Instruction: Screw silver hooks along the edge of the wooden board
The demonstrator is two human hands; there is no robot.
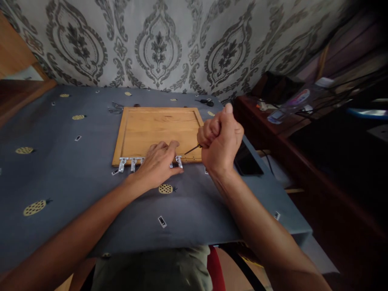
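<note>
A wooden panel [157, 129] with a raised frame lies flat on the cloth-covered table. Along its near edge sits a row of silver metal hinges [122, 163], several in number, partly covered by my left hand [159, 163]. That hand lies over the edge with fingers on the wood and the thumb apart, beside the rightmost hinge [178, 161]. My right hand [222, 137] is closed in a fist, thumb up, around a screwdriver [193, 149]. Its thin dark shaft slants down left, the tip close to the rightmost hinge; whether they touch I cannot tell. Small dark holes show in the edge at right.
A dark phone [247, 159] lies right of the panel. Behind the panel are dark keys [206, 102] and small metal pieces [115, 107]. On the brown side desk [280, 131] at right, a clear plastic bottle [298, 101] leans among cables. A patterned curtain [157, 44] hangs behind.
</note>
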